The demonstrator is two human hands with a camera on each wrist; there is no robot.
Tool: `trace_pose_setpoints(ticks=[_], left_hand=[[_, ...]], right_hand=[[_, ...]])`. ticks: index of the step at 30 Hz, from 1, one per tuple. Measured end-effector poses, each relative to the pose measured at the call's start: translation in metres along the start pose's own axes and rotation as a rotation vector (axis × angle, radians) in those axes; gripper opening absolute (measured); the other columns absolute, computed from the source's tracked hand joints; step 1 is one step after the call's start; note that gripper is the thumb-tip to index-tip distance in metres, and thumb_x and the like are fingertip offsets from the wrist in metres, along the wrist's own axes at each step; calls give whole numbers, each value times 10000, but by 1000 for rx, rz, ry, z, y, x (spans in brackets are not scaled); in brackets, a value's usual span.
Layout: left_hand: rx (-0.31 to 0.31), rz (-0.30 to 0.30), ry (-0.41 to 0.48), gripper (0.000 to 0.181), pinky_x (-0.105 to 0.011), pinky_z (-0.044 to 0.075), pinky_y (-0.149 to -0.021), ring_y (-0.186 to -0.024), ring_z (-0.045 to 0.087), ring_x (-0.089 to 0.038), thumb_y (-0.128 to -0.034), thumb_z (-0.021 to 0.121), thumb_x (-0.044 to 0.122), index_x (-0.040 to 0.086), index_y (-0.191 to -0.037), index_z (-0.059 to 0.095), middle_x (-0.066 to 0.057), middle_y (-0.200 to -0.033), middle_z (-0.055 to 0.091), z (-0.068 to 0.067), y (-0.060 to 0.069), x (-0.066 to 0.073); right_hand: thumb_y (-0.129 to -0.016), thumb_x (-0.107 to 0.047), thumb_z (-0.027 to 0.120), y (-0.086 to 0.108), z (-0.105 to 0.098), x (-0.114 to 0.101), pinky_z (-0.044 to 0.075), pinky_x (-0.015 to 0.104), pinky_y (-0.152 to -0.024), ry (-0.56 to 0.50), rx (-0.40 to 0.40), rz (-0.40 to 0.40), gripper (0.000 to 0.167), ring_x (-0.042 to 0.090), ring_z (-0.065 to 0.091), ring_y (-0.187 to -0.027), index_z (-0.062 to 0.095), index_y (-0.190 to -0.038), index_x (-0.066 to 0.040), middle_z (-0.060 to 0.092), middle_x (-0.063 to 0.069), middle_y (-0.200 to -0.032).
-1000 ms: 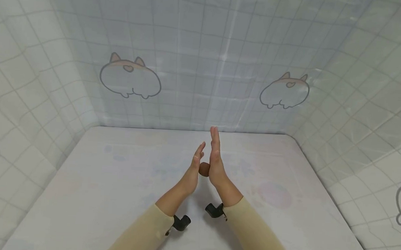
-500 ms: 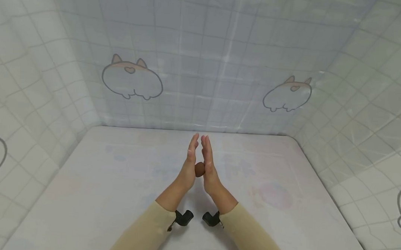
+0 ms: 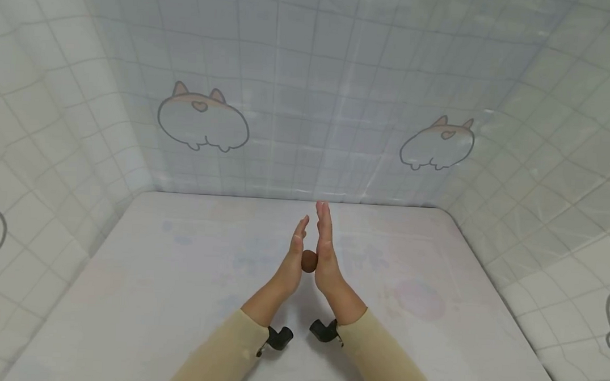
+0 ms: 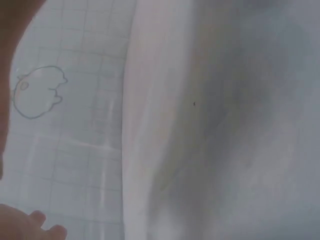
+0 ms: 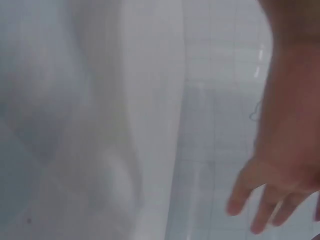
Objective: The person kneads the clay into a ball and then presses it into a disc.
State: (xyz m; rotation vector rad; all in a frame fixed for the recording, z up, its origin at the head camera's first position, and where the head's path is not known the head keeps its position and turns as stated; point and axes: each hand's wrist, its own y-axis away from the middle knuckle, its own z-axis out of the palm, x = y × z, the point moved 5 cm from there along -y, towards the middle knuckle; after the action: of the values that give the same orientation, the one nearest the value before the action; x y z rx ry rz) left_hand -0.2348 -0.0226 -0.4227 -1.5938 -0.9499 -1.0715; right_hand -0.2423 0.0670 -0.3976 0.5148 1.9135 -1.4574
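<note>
A small brown ball (image 3: 309,261), perhaps clay or dough, sits between the two palms in the head view. My left hand (image 3: 290,264) presses it from the left with straight fingers. From the right, my right hand (image 3: 327,257) presses against it, also straight-fingered, its fingertips reaching farther forward than the left ones. Both hands are held above the table. In the right wrist view the right hand (image 5: 290,160) shows at the right edge with its fingers extended. Only fingertips (image 4: 35,227) and part of an arm show in the left wrist view; neither wrist view shows the ball.
A pale table (image 3: 178,276) with faint coloured patches lies under the hands. White grid-patterned sheeting (image 3: 309,100) with cartoon animal outlines stands around its back and sides. Black wrist devices (image 3: 280,338) stick out below the cream sleeves (image 3: 221,351).
The palms rub back and forth around the ball: the right hand drew back, then slid forward, while the left slid forward, then back. The ball shifted slightly left, then right.
</note>
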Motion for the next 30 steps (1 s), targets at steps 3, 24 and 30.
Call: trace_pose_setpoints(ticks=[3,24,30], left_hand=[[-22,3,30,759,-716,100,-1113,-1527,62,-303,-982,-17,689,284,-1623,30,20,-1677,-26,4,5,2],[67,-3,81,832,-729,126,-1098,-1524,63,-303,-922,24,791,330,-1615,-1,-68,-1670,3,-10,-2,7],[2,37,6,815,-730,83,-1105,-1526,50,-295,-961,2,730,255,-1623,20,11,-1674,-20,-2,3,5]], right_hand=[[-971,-745,67,-1,-2,3,37,590,-1183,68,-7,45,901,290,7,-1533,-86,-1606,-124,-5,100,-1675],[-994,-706,44,7,15,-14,2,537,-1193,-95,-73,-102,880,352,-35,-1526,-151,-1583,-81,-39,233,-1649],[-987,-717,46,-2,2,-15,29,545,-1196,-65,32,-39,892,281,-1,-1536,-129,-1590,-84,2,105,-1676]])
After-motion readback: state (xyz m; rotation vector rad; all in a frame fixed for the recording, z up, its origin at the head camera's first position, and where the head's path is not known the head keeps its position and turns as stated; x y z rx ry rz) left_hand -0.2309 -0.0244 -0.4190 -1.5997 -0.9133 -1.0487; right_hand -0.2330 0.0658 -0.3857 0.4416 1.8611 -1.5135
